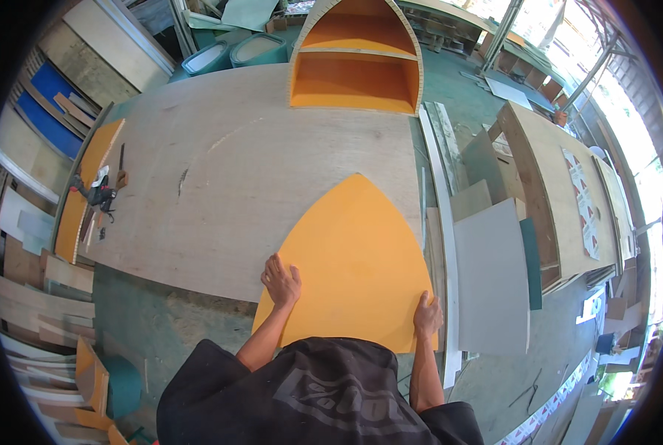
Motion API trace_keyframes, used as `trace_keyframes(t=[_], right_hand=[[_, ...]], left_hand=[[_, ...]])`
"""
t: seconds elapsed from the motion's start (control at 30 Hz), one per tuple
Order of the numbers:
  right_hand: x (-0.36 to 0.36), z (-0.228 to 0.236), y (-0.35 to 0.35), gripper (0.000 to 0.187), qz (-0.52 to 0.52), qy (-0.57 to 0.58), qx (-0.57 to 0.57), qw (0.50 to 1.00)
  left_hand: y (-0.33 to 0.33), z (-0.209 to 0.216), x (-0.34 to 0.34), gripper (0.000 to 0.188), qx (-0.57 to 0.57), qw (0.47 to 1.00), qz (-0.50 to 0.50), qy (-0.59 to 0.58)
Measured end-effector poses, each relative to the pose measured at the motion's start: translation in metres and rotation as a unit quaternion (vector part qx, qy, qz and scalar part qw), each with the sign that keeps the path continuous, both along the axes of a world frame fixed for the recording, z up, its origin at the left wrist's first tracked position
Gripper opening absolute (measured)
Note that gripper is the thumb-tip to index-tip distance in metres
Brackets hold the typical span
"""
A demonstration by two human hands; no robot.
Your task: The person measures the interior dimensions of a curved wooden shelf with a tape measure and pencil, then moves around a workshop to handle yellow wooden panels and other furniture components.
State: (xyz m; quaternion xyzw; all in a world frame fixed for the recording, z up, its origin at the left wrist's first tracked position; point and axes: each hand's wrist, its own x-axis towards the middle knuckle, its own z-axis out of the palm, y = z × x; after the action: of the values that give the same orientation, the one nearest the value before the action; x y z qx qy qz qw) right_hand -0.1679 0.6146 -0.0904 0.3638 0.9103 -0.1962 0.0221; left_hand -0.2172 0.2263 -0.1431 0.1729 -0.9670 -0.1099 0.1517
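Note:
An orange-yellow arch-shaped panel (pixel 352 256) with a pointed top lies in front of me, its tip pointing away over the plywood table. My left hand (pixel 280 282) is closed on the panel's left edge, thumb on the top face. At the right edge, my right hand (pixel 428 316) grips the board with its fingers around the outer side. The panel's near end passes under my dark shirt and is partly hidden. Beyond it, at the table's far edge, stands a pointed-arch shelf cabinet (pixel 356 53) with an orange inside and one shelf.
The large plywood table (pixel 198 185) spreads ahead and left. On its left side lie a cordless drill (pixel 100 194) and an orange strip (pixel 68 226). Long white boards (pixel 441 245) and a wooden cabinet frame (pixel 561 193) stand to the right. Stacked offcuts (pixel 42 319) line the left.

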Motion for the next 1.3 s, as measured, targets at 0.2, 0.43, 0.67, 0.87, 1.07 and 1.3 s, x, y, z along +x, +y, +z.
trace_keyframes(t=[0.2, 0.43, 0.67, 0.87, 1.07, 1.3], right_hand=[[0.0, 0.001, -0.001, 0.061, 0.001, 0.006, 0.014, 1.0], [0.0, 0.002, -0.001, 0.061, 0.003, 0.01, 0.005, 1.0], [0.001, -0.002, 0.0, 0.061, -0.005, 0.016, 0.009, 1.0], [0.002, -0.013, 0.008, 0.059, -0.002, 0.021, 0.005, 1.0], [0.003, -0.02, 0.01, 0.055, -0.006, 0.029, 0.023, 0.999], [0.003, -0.017, 0.012, 0.051, -0.019, 0.048, -0.01, 0.999]], left_hand=[[0.001, 0.001, 0.001, 0.059, -0.001, 1.0, 0.001, -0.005], [0.001, 0.001, 0.001, 0.059, -0.013, 1.0, 0.001, -0.006], [0.001, 0.002, 0.0, 0.058, -0.014, 1.0, 0.003, -0.01], [0.005, 0.004, -0.002, 0.057, -0.002, 1.0, 0.006, -0.017], [0.003, 0.002, -0.002, 0.057, 0.009, 1.0, -0.001, -0.016], [0.001, -0.004, -0.002, 0.056, 0.0, 1.0, -0.007, -0.004]])
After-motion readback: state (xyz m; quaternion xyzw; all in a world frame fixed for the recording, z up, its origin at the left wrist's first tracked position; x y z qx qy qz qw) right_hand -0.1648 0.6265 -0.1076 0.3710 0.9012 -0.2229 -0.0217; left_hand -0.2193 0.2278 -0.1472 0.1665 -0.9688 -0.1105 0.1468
